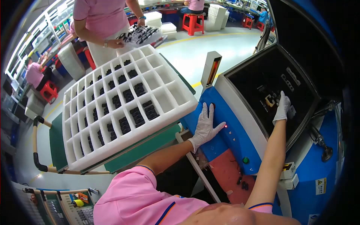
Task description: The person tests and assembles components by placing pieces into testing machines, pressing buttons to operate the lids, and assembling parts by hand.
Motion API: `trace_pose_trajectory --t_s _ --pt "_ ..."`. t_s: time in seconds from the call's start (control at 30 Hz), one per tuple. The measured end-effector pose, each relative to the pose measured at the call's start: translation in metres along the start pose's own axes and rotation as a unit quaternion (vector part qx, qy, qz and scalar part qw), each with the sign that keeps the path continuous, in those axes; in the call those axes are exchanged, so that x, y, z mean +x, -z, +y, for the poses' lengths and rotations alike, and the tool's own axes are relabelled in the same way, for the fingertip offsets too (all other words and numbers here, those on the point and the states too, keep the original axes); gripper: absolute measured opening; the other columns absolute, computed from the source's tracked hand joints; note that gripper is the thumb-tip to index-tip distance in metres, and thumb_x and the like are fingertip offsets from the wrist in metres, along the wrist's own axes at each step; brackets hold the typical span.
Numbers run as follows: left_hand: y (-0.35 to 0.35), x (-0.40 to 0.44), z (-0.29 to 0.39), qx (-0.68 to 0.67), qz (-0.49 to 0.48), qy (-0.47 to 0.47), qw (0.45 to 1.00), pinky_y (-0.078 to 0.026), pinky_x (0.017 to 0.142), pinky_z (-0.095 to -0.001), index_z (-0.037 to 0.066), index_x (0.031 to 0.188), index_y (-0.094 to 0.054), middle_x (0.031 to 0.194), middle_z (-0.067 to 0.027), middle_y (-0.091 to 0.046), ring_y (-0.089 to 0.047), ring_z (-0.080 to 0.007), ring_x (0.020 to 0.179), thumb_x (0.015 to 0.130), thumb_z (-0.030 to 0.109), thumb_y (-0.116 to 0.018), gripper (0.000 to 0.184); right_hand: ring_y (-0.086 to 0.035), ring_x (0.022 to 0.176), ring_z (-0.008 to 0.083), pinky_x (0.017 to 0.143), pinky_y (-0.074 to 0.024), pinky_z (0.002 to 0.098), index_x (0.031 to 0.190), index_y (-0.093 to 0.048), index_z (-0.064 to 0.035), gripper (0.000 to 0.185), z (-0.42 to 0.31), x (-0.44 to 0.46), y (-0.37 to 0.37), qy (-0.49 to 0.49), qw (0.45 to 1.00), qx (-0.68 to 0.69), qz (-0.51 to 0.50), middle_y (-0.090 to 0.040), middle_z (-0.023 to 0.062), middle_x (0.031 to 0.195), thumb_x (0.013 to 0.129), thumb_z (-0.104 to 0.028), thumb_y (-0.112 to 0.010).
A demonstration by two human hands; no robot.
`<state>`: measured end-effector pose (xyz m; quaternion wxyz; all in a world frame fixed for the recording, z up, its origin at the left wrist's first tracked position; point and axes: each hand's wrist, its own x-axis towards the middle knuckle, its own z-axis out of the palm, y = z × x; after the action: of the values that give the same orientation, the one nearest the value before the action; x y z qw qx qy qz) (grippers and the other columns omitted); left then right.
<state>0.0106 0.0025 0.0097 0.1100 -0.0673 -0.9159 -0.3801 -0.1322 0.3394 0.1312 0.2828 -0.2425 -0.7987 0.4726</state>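
My left hand (pixel 207 126), in a white glove, rests on the blue front panel (pixel 219 140) of a machine. Its fingers are spread and hold nothing, with the fingertips beside a dark round button (pixel 213 105). Inside the machine's dark work area (pixel 251 80), my gloved right hand (pixel 283 107) reaches to a small fixture with a yellowish part (pixel 269 100). The right fingers look drawn together at its right side; whatever they hold is too small to make out. Pale slotted pieces (pixel 287 82) lie just beyond that hand.
To the left, a white foam tray (pixel 180 108) holds stacks of black parts (pixel 151 110) in its compartments. Loose black pieces (pixel 244 185) lie on a red mat (pixel 225 168). An upright post (pixel 211 69) stands at the machine's corner. Another person (pixel 101 22) holds a tray of black parts (pixel 140 35).
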Motion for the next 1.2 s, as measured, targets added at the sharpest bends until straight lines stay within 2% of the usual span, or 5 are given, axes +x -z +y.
trace_pose_trajectory --t_s 0.2,0.53,0.8,0.9,1.2 --pt "-0.002 0.001 -0.002 -0.001 -0.005 -0.01 1.0 -0.016 0.108 -0.0429 0.009 0.143 0.0 0.145 -0.0261 0.001 -0.012 -0.0413 0.133 0.081 0.065 -0.043 0.094 -0.055 0.07 0.0174 0.064 -0.0452 0.0302 0.089 -0.058 0.002 0.033 0.02 0.026 -0.008 -0.035 0.996 0.077 -0.024 -0.058 0.01 0.081 0.083 -0.03 -0.06" --pt "-0.004 0.001 -0.002 0.011 0.012 -0.032 0.999 -0.019 0.107 -0.042 0.003 0.141 -0.002 0.144 -0.0298 0.0 -0.017 -0.0433 0.131 0.083 0.056 -0.048 0.092 -0.057 0.096 0.0198 0.083 -0.0464 0.0297 0.133 -0.038 -0.0059 0.061 -0.001 -0.002 -0.007 -0.095 0.951 0.272 -0.111 -0.052 0.0122 0.118 0.079 -0.019 -0.064" --pt "-0.009 0.002 -0.004 -0.006 0.034 -0.069 0.997 -0.018 0.107 -0.0419 0.0 0.141 -0.007 0.144 -0.0294 -0.004 -0.014 -0.0426 0.133 0.084 0.05 -0.052 0.088 -0.058 0.093 0.0212 0.064 -0.0522 0.0289 0.116 -0.058 -0.0094 0.04 -0.016 -0.016 -0.005 -0.1 0.955 0.271 -0.06 -0.057 0.0139 0.114 0.077 -0.011 -0.062" --pt "-0.009 0.002 -0.003 -0.017 0.02 -0.064 0.998 -0.017 0.108 -0.0424 0.0 0.141 -0.006 0.144 -0.0287 -0.003 -0.012 -0.0421 0.133 0.084 0.05 -0.051 0.088 -0.06 0.085 0.0187 0.074 -0.0503 0.0292 0.114 -0.059 -0.0098 0.034 -0.012 -0.013 -0.006 -0.088 0.961 0.247 -0.088 -0.056 0.0086 0.115 0.08 -0.013 -0.06" --pt "-0.008 0.002 0.0 -0.018 0.008 -0.038 0.999 -0.015 0.108 -0.0434 0.005 0.142 -0.004 0.145 -0.0264 -0.002 -0.009 -0.041 0.134 0.085 0.057 -0.045 0.088 -0.06 0.081 0.0181 0.07 -0.0526 0.0276 0.111 -0.059 -0.0029 0.03 -0.016 -0.01 -0.004 -0.076 0.931 0.344 -0.091 -0.055 0.0092 0.115 0.083 -0.012 -0.053"
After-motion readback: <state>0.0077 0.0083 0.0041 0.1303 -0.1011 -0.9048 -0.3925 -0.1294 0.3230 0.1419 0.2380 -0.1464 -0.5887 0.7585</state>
